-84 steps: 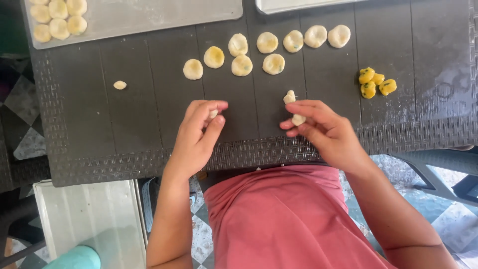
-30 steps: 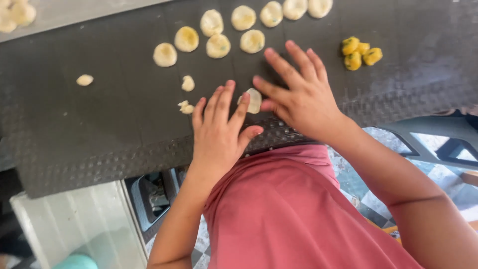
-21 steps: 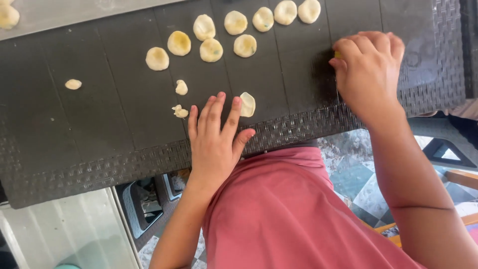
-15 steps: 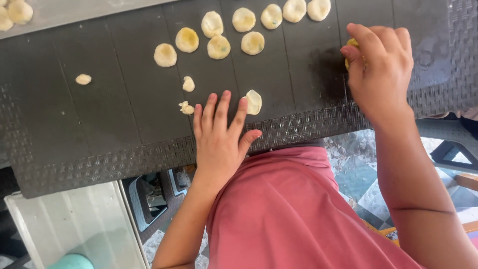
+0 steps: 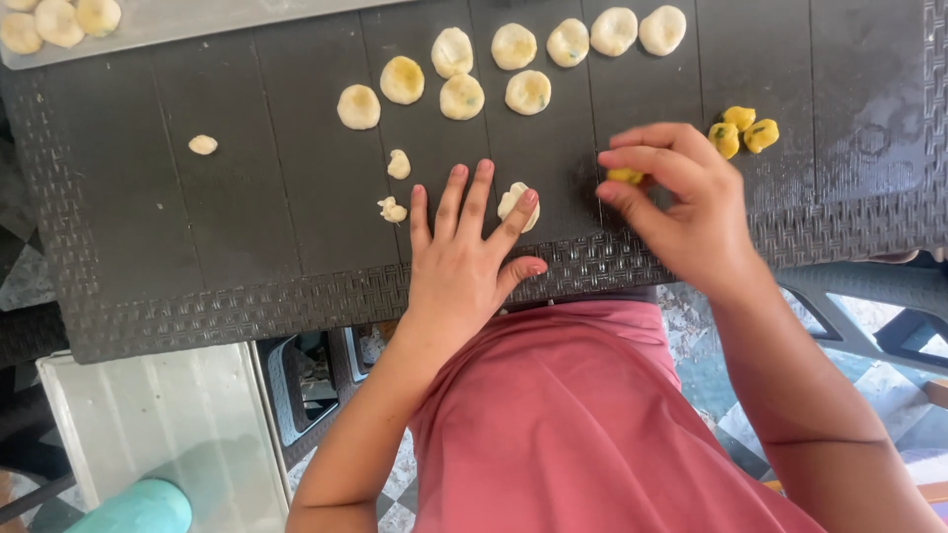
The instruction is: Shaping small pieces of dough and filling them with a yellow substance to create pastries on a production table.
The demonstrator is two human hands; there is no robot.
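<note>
In the head view, the right hand [image 5: 681,212] has come back from the heap of yellow filling balls [image 5: 743,133] at the right of the dark worktop [image 5: 197,247] — half a second ago it was reaching over that heap — and its fingers [image 5: 642,158] are now pinched narrow on 1 yellow filling piece [image 5: 624,176], carried just above the worktop toward the middle. The left hand [image 5: 464,262] has not moved: it lies flat with fingers spread wide, the index fingertip touching the flattened dough disc [image 5: 515,202] near the front edge. So the filling is now close beside the disc, not yet on it. Left of that hand sit 2 small dough scraps [image 5: 395,188], with another scrap [image 5: 202,144] farther left; 9 pale dough rounds [image 5: 494,69] lie in rows beyond. The pinched piece is mostly hidden behind the fingers. A tray [image 5: 197,18] at the top left is cut off by the frame, showing only a few more rounds.
</note>
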